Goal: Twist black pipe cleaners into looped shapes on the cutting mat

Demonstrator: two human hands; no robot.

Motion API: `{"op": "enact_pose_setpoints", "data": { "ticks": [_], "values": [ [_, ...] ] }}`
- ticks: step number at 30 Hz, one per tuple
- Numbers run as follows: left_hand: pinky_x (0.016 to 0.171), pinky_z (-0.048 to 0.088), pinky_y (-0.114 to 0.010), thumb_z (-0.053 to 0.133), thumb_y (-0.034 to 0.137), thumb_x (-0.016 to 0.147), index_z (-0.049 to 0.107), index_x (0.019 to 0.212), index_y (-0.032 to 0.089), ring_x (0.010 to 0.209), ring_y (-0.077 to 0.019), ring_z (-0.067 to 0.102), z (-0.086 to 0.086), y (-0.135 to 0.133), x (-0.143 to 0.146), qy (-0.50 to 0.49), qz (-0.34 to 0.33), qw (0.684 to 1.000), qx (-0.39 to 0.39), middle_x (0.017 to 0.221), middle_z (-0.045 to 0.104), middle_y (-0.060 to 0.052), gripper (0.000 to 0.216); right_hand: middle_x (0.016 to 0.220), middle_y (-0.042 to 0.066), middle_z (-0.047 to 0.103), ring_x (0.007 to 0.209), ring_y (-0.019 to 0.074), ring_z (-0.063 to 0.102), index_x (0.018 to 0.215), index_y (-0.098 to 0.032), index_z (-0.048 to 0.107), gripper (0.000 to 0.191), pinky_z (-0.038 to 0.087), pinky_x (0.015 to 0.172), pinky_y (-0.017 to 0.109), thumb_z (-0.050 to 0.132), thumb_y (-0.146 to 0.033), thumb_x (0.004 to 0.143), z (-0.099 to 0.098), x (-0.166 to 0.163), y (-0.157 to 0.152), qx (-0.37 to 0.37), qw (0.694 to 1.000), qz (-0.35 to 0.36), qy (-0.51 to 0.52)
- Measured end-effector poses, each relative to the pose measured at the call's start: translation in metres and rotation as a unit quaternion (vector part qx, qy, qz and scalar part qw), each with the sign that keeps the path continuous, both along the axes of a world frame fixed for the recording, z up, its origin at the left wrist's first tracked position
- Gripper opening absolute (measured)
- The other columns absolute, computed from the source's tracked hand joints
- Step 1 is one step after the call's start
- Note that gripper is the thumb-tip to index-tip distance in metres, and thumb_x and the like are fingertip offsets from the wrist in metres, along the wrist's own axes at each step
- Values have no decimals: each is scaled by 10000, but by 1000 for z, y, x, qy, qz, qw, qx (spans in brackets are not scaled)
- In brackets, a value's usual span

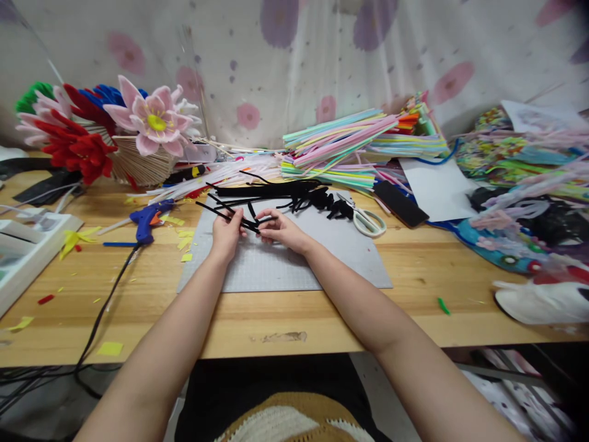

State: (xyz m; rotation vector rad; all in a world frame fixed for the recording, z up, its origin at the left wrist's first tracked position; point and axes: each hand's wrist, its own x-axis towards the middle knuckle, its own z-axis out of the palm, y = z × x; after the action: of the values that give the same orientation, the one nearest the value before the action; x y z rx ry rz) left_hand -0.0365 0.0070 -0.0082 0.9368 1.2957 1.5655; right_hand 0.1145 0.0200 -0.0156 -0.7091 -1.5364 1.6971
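Observation:
Several black pipe cleaners stick out to the left from my left hand, whose fingers are closed around them. My right hand pinches the other ends of these black stems, close to the left fingertips. Both hands are above a grey cutting mat. Just beyond them lies a bundle of loose black pipe cleaners, with bunched, bent black pieces at its right end. White-handled scissors rest on the mat's right edge.
A blue glue gun with a trailing cord lies left of the mat among yellow scraps. Pipe-cleaner flowers stand at the back left. Pastel pipe cleaners are piled behind. A black block and white paper lie right.

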Motion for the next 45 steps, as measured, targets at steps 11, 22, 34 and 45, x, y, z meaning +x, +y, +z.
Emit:
{"op": "enact_pose_setpoints", "data": {
  "ticks": [11,22,34,45],
  "values": [
    [336,363,-190,684,334,676,505,754,160,350,-52,419,-4,2,-2,19,24,999,33,549,501,69,262,735,-46,574,548,63,543,1154,-241,367,479,424,466,163,606,-364,758,9,3,-4,21,997,39,-68],
    [396,380,-141,682,424,680,529,755,157,476,-44,492,6,-1,7,-57,43,996,62,657,552,26,317,648,-24,585,554,74,528,857,-162,505,162,383,518,184,600,-233,747,9,-22,-9,61,961,-57,-264],
    [619,490,-205,580,331,810,542,716,163,614,-74,578,14,2,5,-191,0,978,82,705,599,6,196,566,-41,473,473,63,453,863,-169,486,292,350,448,166,346,-419,916,24,-25,-12,-208,977,15,-36],
    [439,357,-126,275,309,948,425,641,164,371,-27,372,31,13,-28,-413,-4,910,30,456,369,68,371,474,-77,279,388,54,249,634,-185,377,340,207,378,187,344,-353,928,23,-16,-20,-53,980,47,-184]
  ]
}}
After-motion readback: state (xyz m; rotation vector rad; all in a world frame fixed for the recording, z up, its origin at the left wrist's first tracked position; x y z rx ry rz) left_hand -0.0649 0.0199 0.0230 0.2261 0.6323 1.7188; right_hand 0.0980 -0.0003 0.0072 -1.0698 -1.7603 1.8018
